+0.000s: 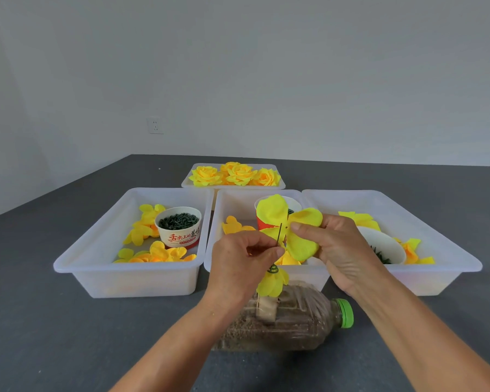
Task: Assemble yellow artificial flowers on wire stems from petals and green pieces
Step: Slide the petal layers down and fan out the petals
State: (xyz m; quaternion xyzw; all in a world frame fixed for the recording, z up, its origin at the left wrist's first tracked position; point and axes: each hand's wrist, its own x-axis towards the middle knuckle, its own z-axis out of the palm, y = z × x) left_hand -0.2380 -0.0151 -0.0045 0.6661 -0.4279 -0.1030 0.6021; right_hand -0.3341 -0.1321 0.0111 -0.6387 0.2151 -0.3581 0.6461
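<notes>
My left hand [239,261] pinches a thin dark wire stem [279,233] that points up between both hands. My right hand [341,244] holds a large yellow petal piece [300,230] with several lobes, pressed against the wire near its top. Lower on the same stem sit a small green piece [273,269] and another yellow petal layer [272,282], hanging below my left hand. Loose yellow petals [153,254] lie in the left tray, beside a paper cup of dark green pieces [178,222].
Three white trays stand in a row: left [77,264], middle [232,199], right [447,250]. A far tray [277,183] holds finished yellow roses [238,174]. A plastic bottle [300,321] with a green cap lies on its side under my hands on the grey table.
</notes>
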